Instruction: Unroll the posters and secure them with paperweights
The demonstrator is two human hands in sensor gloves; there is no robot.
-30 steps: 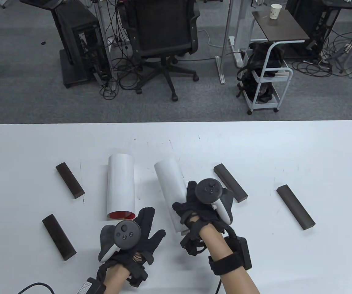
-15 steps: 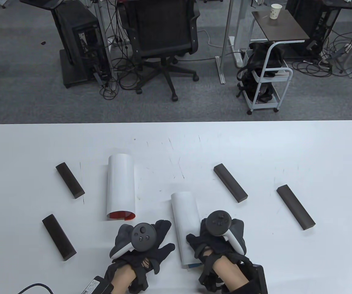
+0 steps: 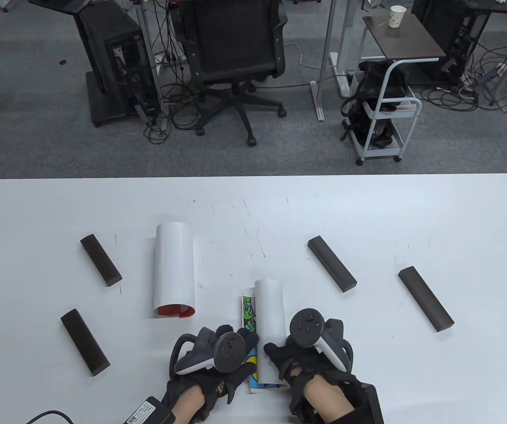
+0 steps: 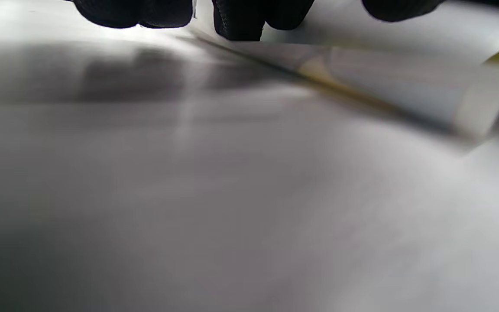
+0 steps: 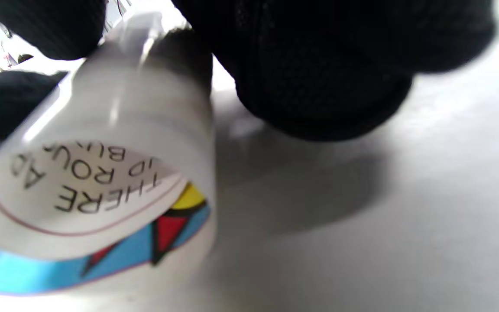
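A rolled white poster (image 3: pixel 270 318) lies near the table's front edge, a strip of its colourful print (image 3: pixel 249 314) uncovered on its left. My right hand (image 3: pixel 306 353) holds the roll's near end; the right wrist view shows the roll (image 5: pixel 102 182) under my fingers (image 5: pixel 319 78), printed inside. My left hand (image 3: pixel 218 357) presses the loose edge (image 4: pixel 362 86) onto the table beside the roll. A second rolled poster (image 3: pixel 174 274) with a red inside lies to the left. Several dark paperweight bars lie around: (image 3: pixel 100 260), (image 3: pixel 85 341), (image 3: pixel 331 270), (image 3: pixel 425 298).
The white table (image 3: pixel 368 212) ends at a far edge, with an office chair (image 3: pixel 236 57), a cart (image 3: pixel 386 115) and cables on the floor behind. The near edge is close under my wrists.
My right hand pulled the roll toward the near edge and straightened it. My left hand moved right onto its loose edge, and a strip of print is now uncovered.
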